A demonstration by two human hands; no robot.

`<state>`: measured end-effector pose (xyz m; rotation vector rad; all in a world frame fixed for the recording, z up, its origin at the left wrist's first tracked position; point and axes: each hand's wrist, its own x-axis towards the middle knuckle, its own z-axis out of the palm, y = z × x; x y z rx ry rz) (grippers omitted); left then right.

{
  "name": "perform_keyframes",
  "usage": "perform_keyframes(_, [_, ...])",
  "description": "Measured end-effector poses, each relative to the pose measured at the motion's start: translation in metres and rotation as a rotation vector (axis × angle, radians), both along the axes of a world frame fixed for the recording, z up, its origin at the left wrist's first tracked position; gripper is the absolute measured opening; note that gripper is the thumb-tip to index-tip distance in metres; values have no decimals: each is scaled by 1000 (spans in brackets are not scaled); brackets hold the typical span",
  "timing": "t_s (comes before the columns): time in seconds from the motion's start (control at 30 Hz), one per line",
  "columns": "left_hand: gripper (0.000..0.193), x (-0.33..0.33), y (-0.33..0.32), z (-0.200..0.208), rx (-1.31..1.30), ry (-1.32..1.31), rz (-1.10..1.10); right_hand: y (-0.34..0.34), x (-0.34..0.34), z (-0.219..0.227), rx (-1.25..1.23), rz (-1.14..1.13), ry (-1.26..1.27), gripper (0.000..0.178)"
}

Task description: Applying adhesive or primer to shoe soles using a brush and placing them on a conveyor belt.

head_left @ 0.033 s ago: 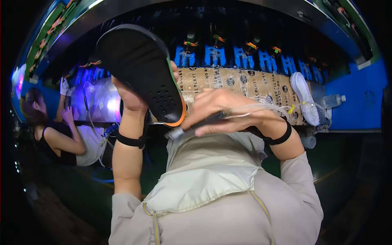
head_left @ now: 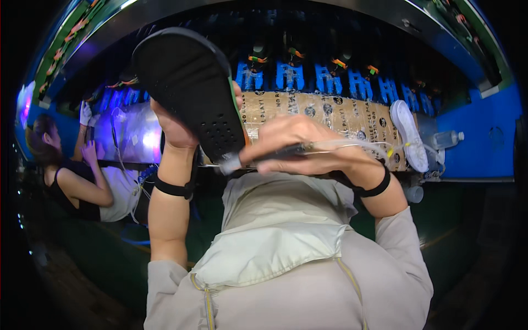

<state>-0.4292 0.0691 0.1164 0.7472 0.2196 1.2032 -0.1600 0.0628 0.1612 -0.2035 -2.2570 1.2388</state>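
Cardboard-topped bench (head_left: 269, 113); clear bottle (head_left: 448, 138), contents unclear; left hand (head_left: 177, 131) grips a black sole (head_left: 187, 88); right hand (head_left: 300, 135) clasps a brush (head_left: 281, 153).

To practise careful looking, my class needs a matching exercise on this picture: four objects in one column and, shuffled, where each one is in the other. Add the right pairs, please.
Column one
1. Black sole
2. Dark-handled tool
3. White shoe-shaped piece
4. Clear bottle

Column two
A. At the right end of the cardboard
B. In the right hand
C. Farthest right, against blue
D. Held up in the left hand

Right pairs: 1-D; 2-B; 3-A; 4-C
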Motion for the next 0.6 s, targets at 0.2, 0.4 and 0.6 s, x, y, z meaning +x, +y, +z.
perform_keyframes(0.2, [86,18,11,23,10,309,278,-1,-3,0,234,80,-116,28])
perform_keyframes(0.4, [59,40,32,48,-32,613,-11,1,-1,8,315,-27,-284,28])
perform_keyframes(0.6, [68,62,45,64,49,1068,-106,4,2,11,343,-222,-298,34])
